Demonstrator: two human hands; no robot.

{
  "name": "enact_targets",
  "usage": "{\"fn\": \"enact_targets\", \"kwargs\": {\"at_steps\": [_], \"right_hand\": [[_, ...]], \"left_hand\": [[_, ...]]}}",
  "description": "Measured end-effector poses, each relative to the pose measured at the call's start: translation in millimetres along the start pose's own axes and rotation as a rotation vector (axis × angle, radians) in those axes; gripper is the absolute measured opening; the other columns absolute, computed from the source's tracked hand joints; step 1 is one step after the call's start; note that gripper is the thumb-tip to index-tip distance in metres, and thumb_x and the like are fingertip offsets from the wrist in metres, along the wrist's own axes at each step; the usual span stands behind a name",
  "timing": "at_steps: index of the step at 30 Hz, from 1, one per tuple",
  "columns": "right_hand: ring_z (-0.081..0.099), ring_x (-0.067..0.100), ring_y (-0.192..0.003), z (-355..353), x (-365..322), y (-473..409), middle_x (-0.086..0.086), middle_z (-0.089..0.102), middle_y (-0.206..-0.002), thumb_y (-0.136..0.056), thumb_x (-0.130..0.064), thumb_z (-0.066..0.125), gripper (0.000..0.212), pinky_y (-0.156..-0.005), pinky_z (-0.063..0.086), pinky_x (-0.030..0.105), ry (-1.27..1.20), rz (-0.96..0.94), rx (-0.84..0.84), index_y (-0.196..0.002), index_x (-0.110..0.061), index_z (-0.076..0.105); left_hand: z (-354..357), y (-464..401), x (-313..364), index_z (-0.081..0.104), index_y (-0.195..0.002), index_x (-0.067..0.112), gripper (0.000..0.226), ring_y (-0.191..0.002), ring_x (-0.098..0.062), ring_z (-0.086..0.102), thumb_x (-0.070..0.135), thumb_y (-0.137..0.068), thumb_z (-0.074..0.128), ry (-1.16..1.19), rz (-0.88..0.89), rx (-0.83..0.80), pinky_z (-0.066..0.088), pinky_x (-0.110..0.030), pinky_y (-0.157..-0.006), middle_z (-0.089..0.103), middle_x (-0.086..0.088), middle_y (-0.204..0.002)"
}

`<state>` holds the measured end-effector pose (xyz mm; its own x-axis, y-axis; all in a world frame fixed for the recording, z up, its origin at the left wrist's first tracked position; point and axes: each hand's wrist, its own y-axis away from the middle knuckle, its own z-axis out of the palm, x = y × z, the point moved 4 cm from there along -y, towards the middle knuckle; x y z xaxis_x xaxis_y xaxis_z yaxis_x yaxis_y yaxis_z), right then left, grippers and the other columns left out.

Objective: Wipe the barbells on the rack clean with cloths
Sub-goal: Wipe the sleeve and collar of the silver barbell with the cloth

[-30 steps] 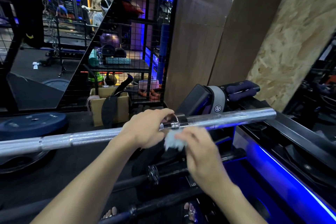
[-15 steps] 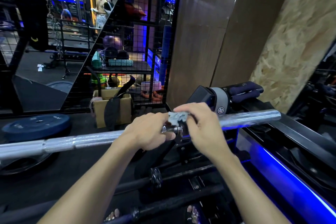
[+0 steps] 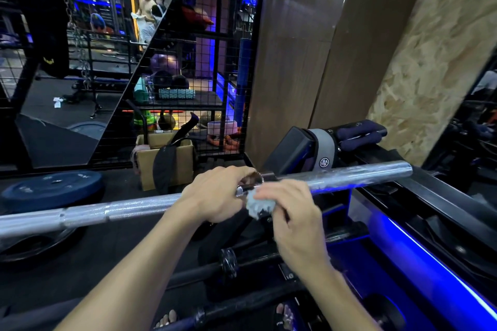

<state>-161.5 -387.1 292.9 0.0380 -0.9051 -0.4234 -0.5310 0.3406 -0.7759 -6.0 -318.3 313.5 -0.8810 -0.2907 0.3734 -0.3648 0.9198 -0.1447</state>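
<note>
A silver barbell (image 3: 349, 173) lies across the view from lower left to upper right. My left hand (image 3: 215, 193) grips its shaft just left of the shiny collar (image 3: 254, 179). My right hand (image 3: 293, 215) holds a crumpled pale cloth (image 3: 259, 205) against the underside of the bar at the collar. The far end of the sleeve rests on the black rack (image 3: 443, 196) at the right. Two dark barbells (image 3: 193, 274) lie lower down, below my arms.
A blue weight plate (image 3: 51, 187) lies on the floor at the left, with a cardboard box (image 3: 166, 164) behind the bar. A black wire cage wall (image 3: 215, 62) and a wood panel (image 3: 295, 62) stand behind. Blue light strip (image 3: 443, 266) runs along the rack at right.
My right hand has moved the cloth from the top of the bar at the collar down to its underside. My left hand kept its grip on the shaft.
</note>
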Motion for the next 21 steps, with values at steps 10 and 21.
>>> {"fn": "enact_targets", "kwargs": {"at_steps": [10, 21], "right_hand": [[0.065, 0.008, -0.104, -29.1, 23.6, -30.1, -0.012, 0.067, -0.108, -0.096, -0.008, 0.065, 0.021, -0.088, 0.051, 0.025, -0.136, 0.314, 0.160, -0.104, -0.023, 0.075], [0.060, 0.014, -0.104, 5.7, 6.4, 39.7, -0.011, 0.057, -0.111, -0.086, 0.009, 0.058, 0.035, -0.088, 0.049, 0.028, 0.013, 0.111, -0.010, -0.105, -0.017, 0.069]], "left_hand": [[-4.2, 5.9, 2.7, 0.039, -0.147, 0.050, 0.062, -0.110, -0.015, 0.058, 0.050, -0.092, 0.068, -0.004, -0.050, 0.069, 0.038, -0.032, -0.083, 0.066, 0.023, -0.119], [-4.8, 1.5, 3.6, 0.046, -0.141, 0.041, 0.048, -0.110, -0.024, 0.062, 0.043, -0.096, 0.063, -0.059, -0.011, -0.031, 0.049, -0.042, -0.094, 0.065, 0.011, -0.133]]}}
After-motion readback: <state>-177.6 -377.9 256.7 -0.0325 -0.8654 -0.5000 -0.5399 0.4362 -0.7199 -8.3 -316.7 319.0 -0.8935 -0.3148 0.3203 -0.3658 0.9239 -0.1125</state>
